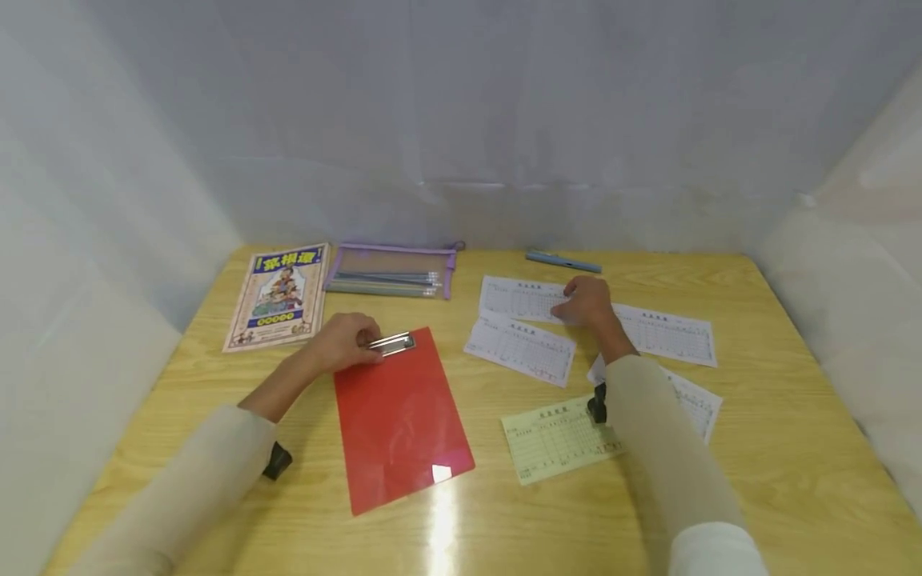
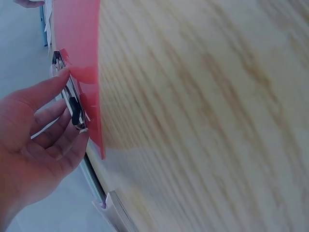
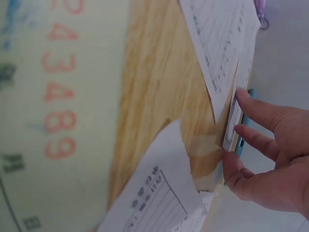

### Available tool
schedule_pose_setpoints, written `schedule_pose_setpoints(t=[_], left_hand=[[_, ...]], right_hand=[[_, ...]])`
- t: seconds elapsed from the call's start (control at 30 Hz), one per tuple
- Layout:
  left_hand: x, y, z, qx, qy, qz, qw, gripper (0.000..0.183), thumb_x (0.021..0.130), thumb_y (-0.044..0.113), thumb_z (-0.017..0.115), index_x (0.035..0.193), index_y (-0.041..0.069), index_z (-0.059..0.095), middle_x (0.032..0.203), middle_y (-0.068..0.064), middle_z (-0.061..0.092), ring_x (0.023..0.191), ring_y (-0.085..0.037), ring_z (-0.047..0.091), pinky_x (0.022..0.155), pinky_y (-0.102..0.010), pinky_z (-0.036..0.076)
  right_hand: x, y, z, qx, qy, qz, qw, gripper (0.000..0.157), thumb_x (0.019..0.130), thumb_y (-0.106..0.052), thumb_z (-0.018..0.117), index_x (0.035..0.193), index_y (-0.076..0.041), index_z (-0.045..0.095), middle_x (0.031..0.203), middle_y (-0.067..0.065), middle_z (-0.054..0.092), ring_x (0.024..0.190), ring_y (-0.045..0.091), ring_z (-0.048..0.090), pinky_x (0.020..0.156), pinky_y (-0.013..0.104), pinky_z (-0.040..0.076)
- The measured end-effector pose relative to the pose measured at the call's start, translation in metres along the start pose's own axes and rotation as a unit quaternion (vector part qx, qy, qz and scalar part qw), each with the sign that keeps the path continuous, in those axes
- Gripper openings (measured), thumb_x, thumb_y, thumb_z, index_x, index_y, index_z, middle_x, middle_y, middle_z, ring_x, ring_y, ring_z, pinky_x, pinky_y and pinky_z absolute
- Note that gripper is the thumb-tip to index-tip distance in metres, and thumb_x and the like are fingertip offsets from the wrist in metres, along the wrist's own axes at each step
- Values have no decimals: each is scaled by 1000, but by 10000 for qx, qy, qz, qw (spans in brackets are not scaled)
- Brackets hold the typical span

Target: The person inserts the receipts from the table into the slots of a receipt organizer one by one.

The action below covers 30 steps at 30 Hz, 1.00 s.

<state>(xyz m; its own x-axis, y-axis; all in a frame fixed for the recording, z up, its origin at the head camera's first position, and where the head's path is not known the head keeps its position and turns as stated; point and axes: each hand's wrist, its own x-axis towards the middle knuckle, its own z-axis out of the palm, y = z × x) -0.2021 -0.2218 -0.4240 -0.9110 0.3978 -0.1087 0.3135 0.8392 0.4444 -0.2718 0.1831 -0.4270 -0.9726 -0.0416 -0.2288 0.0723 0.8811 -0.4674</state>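
My left hand [image 1: 346, 340] grips the metal clip [image 1: 392, 344] at the top of a red clipboard [image 1: 403, 424]. In the left wrist view the thumb and fingers [image 2: 75, 150] lie about the two ends of that clip. The clipboard lies on the table, slightly turned. My right hand [image 1: 587, 300] is over the right end of a white printed slip [image 1: 515, 296] at the back, its fingertips spread apart and touching the paper. In the right wrist view the slip [image 3: 233, 121] lies flat under the fingertips.
More white slips [image 1: 522, 352] and a yellow slip [image 1: 555, 440] lie about my right arm. A blue pen [image 1: 562, 262] is behind the right hand. At the back left are a book [image 1: 281, 296] and a purple-edged mesh pouch [image 1: 392, 260] with pencils. Pale sheeting surrounds the table.
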Motion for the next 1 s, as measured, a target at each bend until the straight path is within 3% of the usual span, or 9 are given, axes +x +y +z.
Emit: schedule_pose_setpoints(t=[0.17,0.63,0.8,1.0], left_hand=[[-1,0,1,-65,144,27,9999,26,73,20,80,89,4,67,81,-8,65,75,-19,57,69,-34,47],[0,-1,0,-30,170,204,9996,25,72,19,80,88,4,67,81,-9,67,77,-20,61,72,-37,50],[0,1,1,-7,166,174,9997,26,74,21,80,89,4,68,84,-10,67,80,-21,62,74,-38,51],[-1,0,2,-7,203,211,9996,26,74,20,79,90,3,68,84,-11,67,80,-22,62,74,-39,51]], right_hand=[[-1,-7,2,-238,168,29,9996,46,83,-29,69,115,3,59,119,22,59,119,41,45,105,48,36],[-5,-16,-1,-269,96,292,9992,44,83,-24,69,114,6,58,120,23,59,117,40,47,110,47,30],[-5,-15,-3,-62,65,347,9994,40,84,-22,68,113,5,60,118,22,60,113,37,51,105,45,36],[-6,-8,-8,96,-71,245,9996,36,91,-18,57,120,1,61,127,20,58,118,35,51,104,44,39]])
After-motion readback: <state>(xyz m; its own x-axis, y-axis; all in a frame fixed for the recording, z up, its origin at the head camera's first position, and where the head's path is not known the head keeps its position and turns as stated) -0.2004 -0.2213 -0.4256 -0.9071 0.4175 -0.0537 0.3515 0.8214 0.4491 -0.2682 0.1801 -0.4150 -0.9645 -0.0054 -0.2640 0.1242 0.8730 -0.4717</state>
